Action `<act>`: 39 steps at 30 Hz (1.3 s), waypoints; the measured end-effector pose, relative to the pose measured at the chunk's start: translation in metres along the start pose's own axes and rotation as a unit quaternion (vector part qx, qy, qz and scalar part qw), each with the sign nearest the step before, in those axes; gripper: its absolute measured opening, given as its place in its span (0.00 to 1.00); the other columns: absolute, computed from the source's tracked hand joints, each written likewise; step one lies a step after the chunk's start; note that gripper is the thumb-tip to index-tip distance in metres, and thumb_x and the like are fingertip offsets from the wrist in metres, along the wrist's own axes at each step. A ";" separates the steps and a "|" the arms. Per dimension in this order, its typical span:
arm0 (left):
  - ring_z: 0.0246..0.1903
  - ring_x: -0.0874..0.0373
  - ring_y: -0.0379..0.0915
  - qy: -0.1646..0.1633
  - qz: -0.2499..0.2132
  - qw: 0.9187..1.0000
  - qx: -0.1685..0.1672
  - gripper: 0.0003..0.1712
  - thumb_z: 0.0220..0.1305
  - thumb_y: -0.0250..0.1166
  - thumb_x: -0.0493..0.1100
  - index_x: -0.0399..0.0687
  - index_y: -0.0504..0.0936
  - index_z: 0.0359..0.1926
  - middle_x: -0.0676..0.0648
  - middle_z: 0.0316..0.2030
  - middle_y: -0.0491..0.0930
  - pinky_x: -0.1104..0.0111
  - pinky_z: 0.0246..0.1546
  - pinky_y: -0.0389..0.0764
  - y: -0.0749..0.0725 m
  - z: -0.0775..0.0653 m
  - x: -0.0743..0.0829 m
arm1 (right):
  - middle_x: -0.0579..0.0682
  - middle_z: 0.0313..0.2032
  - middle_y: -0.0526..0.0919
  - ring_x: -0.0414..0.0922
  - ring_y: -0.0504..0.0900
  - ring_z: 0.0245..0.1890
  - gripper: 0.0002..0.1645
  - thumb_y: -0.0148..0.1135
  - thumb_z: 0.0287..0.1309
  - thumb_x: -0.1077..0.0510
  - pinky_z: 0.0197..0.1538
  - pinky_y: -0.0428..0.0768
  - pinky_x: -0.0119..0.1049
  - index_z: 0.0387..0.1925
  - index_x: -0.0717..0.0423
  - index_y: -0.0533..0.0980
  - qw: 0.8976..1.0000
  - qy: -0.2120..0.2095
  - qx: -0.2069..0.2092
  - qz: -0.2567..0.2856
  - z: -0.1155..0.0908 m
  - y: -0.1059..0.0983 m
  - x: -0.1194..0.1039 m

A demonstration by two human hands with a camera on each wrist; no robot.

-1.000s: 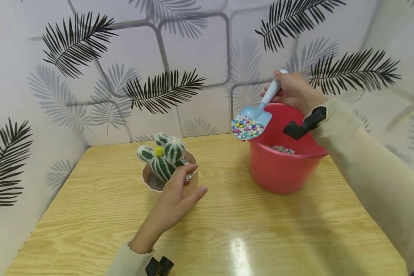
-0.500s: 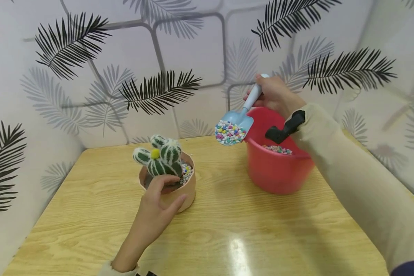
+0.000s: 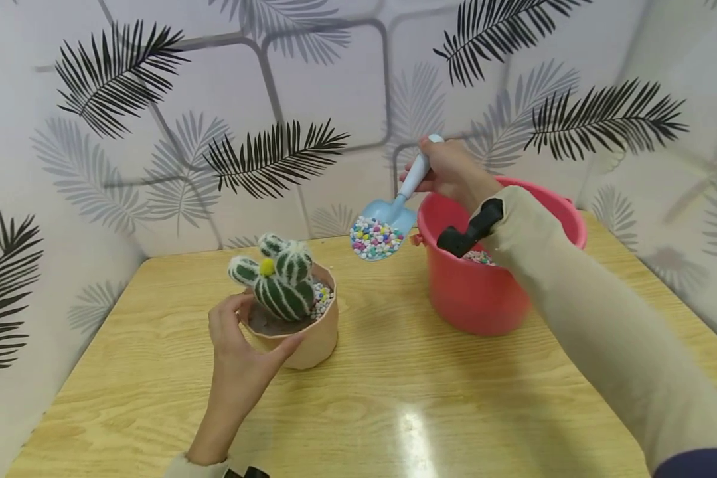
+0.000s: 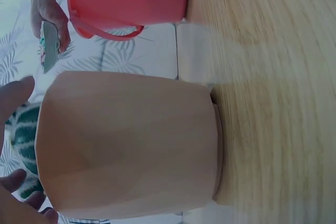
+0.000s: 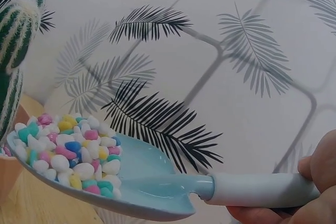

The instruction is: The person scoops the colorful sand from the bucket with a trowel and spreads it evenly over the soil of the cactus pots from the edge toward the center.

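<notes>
My left hand (image 3: 236,355) is spread at the near left rim of a peach-coloured pot (image 3: 313,342), thumb and fingers apart; the left wrist view shows the thumb tip (image 4: 23,87) a little off the rim. In the pot stands a knitted green-and-white cactus (image 3: 283,292) with a yellow dot, and coloured pebbles (image 3: 322,299) lie on its right side. My right hand (image 3: 454,169) grips the white handle of a light blue scoop (image 3: 391,212). Multicoloured pebbles (image 5: 71,153) fill the scoop's front. It hangs in the air between pot and bucket.
A red bucket (image 3: 478,302) stands on the wooden table (image 3: 358,398) at the right, under my right forearm, with more pebbles (image 3: 479,257) inside. Behind the table rises a wall (image 3: 334,86) with a leaf pattern.
My right hand has carried the loaded scoop left, from over the bucket toward the pot. My left hand has moved left from the pot's front to its near left rim.
</notes>
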State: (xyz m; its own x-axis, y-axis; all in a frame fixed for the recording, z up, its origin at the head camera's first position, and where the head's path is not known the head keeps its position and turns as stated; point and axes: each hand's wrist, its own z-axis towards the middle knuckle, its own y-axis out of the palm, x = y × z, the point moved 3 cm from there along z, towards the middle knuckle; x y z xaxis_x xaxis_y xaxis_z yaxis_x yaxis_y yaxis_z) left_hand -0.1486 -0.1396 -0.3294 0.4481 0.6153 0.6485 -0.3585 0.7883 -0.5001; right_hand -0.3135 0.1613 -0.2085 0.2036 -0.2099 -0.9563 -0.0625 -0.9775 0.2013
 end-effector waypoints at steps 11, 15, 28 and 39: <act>0.71 0.44 0.47 -0.109 -0.007 0.990 -0.088 0.65 0.44 0.78 0.47 0.39 0.43 0.73 0.34 0.70 0.47 0.50 0.68 0.57 0.006 0.002 -0.021 | 0.56 0.37 0.71 0.43 0.81 0.22 0.24 0.42 0.72 0.51 0.27 0.83 0.35 0.63 0.58 0.55 1.000 -0.006 -0.013 -0.017 0.006 0.019 0.014; 0.70 0.43 0.46 -0.120 -0.009 0.988 -0.098 0.65 0.45 0.78 0.49 0.39 0.43 0.73 0.34 0.70 0.48 0.49 0.68 0.56 0.006 0.003 -0.024 | 0.56 0.33 0.72 0.43 0.82 0.21 0.20 0.42 0.73 0.51 0.32 0.83 0.39 0.57 0.59 0.58 1.000 -0.014 -0.017 -0.017 0.008 0.026 0.017; 0.70 0.42 0.48 -0.118 -0.007 0.983 -0.144 0.66 0.47 0.76 0.52 0.38 0.42 0.74 0.34 0.70 0.50 0.46 0.67 0.57 0.003 0.014 -0.035 | 0.57 0.35 0.72 0.46 0.81 0.26 0.20 0.41 0.73 0.52 0.53 0.78 0.50 0.59 0.58 0.58 1.000 -0.019 -0.005 -0.019 0.012 0.041 0.030; 0.69 0.37 0.47 -0.099 -0.025 0.972 -0.212 0.62 0.50 0.75 0.49 0.38 0.42 0.74 0.31 0.69 0.49 0.41 0.65 0.56 -0.009 0.027 -0.048 | 0.60 0.40 0.74 0.51 0.81 0.37 0.23 0.41 0.73 0.51 0.51 0.80 0.48 0.62 0.59 0.59 0.999 -0.021 0.009 -0.034 0.016 0.054 0.037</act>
State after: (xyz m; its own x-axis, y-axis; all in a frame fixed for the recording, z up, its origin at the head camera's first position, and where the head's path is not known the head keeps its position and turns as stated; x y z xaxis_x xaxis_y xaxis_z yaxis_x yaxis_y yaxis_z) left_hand -0.1891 -0.1762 -0.3401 0.2739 0.5959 0.7549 0.0490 0.7752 -0.6298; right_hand -0.3245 0.1012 -0.2364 0.1675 -0.1419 -0.9756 -0.0674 -0.9889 0.1323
